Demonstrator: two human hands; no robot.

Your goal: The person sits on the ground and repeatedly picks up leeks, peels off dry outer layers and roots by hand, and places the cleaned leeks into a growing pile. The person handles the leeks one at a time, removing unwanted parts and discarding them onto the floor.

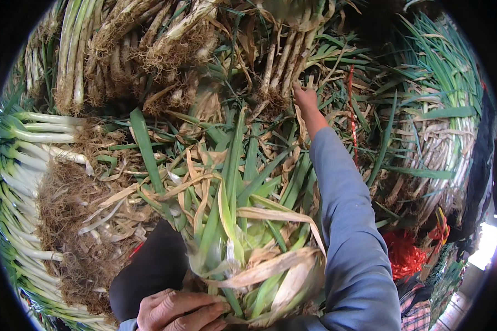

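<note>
My right hand (305,99) reaches forward at the end of a blue-grey sleeve. Its fingers are at the root end of a small group of soil-stained green onion stalks (282,62); whether they grip a stalk is not clear. Low in the view, my left hand (182,310) rests by my dark trouser leg (153,256), fingers bent and close together. Its fingertips meet the edge of a heap of stripped leaves and dry husks (265,256) in front of me. What lies under those fingers is hidden.
Cleaned green onions (29,190) line the left side, roots inward. Unpeeled onions with brown roots (165,41) are piled at the back left. At right lie a large onion bundle (439,136), a red plastic strip (352,116) and a mass of red twine (404,254). Loose leaves cover the ground.
</note>
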